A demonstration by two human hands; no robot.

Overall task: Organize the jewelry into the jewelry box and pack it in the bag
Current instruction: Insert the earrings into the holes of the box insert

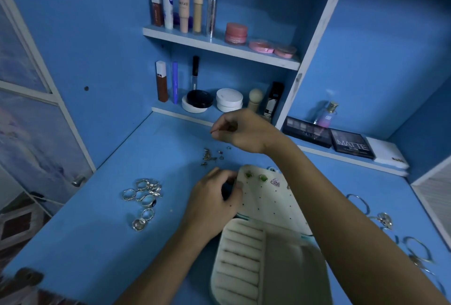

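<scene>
- Head view: jewelry box [266, 253] lies open at six o'clock; left hand [214, 207] pinches its perforated lid panel [268, 197] to steady it.
- Right hand [244, 131], at twelve o'clock, fingers curled, pinches a small stud, apparently for the panel.
- Loose earrings [211, 156] lie below it; rings [144, 197] wait at nine o'clock.

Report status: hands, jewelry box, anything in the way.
Left hand pinching the earring panel of the open jewelry box. Right hand pinching a small earring above the loose earrings. Rings unpacked; nothing blocking.
</scene>
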